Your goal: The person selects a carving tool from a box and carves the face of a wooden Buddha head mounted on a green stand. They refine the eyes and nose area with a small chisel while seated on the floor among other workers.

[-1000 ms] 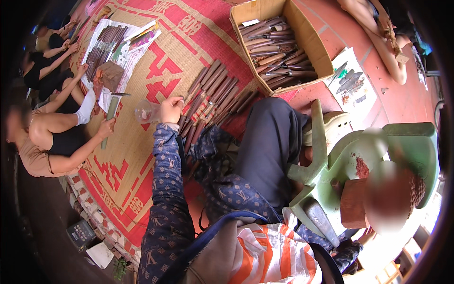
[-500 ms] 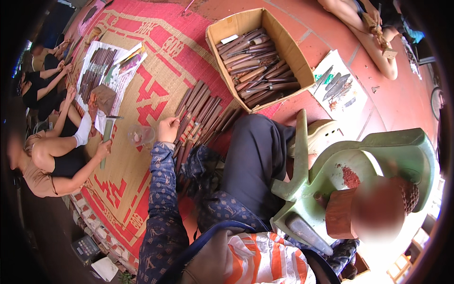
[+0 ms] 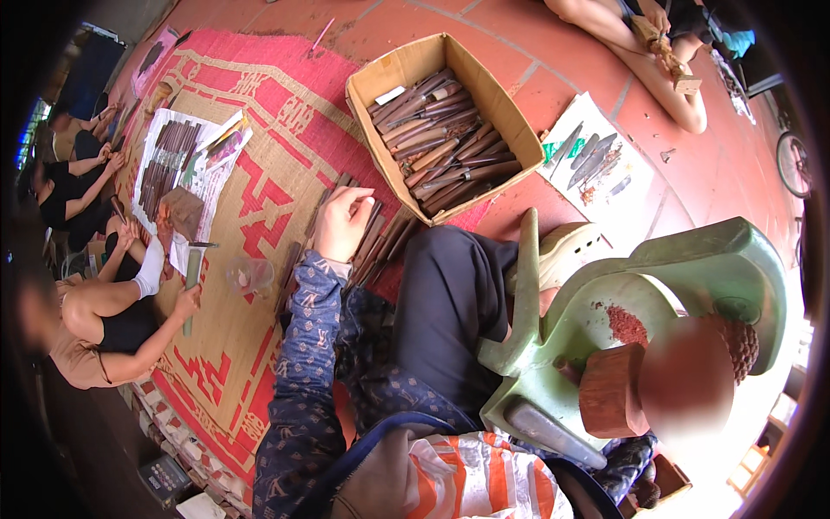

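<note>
My left hand (image 3: 344, 223), in a dark blue patterned sleeve, is over a row of wood-handled carving tools (image 3: 373, 244) on the mat beside my knee. Its fingers are curled, thumb and forefinger close together; whatever they may hold is hidden. The hand covers part of the row. My right hand does not show; only a bit of its patterned sleeve (image 3: 618, 463) appears low on the right. On a green plastic chair (image 3: 529, 324) rests a reddish-brown wooden carving (image 3: 609, 394), partly blurred, with reddish shavings (image 3: 626, 326) by it.
Ahead stands a cardboard box (image 3: 389, 73) full of similar tools. Dark blades lie on a white sheet (image 3: 635, 177) to its right. A clear plastic cup (image 3: 252, 275) is on the patterned mat (image 3: 246, 324). Other people sit at the left and far right, some handling tools or wood.
My left hand has moved forward and to the right across the tool row, and its back shows more. The whole view has shifted slightly. The carving stays on the chair.
</note>
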A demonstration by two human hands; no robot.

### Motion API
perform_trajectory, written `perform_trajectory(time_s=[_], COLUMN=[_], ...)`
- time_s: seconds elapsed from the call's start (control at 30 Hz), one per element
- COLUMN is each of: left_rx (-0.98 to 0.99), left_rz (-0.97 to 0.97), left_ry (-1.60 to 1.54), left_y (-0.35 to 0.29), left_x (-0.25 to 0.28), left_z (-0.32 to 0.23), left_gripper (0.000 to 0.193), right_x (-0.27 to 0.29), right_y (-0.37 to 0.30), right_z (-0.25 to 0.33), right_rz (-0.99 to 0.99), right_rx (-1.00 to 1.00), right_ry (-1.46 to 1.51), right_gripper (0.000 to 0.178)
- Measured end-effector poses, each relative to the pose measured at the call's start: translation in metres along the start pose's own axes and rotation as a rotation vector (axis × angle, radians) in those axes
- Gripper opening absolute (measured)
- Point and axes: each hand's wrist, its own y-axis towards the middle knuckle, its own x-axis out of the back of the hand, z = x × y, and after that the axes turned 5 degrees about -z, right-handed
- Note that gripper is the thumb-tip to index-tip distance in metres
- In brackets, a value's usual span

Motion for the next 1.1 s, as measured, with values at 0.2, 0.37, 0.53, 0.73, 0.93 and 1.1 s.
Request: perform_trajectory(time_s=[0.2,0.37,0.53,0.73,0.93,1.1], left_rx=[-0.213,-0.35,-0.281,-0.316,-0.261,-0.23], left_rz=[0.064,0.043,0.239,0.311,0.266,0.246], left_ry=[0.102,0.168,0.394,0.649,0.606,0.565], left_y=[0.017,0.04,0.068,0.069,0.063,0.063], left_x=[-0.024,-0.053,-0.101,-0.139,-0.147,-0.153], left_z=[-0.032,-0.042,-0.032,-0.023,-0.011,0.006], left_gripper=[0.013,0.015,0.019,0.026,0.017,0.017], right_x=[-0.003,-0.007,-0.011,-0.012,-0.014,-0.016], right_y=[-0.001,-0.002,0.0,0.001,0.002,0.006], right_z=[-0.002,-0.004,-0.001,-0.004,-0.003,-0.001], right_rz=[0.006,0.011,0.015,0.016,0.024,0.032], right_rx=[0.013,0.024,0.044,0.055,0.072,0.093], right_ry=[-0.022,-0.043,-0.06,-0.081,-0.11,-0.122], right_gripper=[0.04,0.04,0.039,0.039,0.039,0.039])
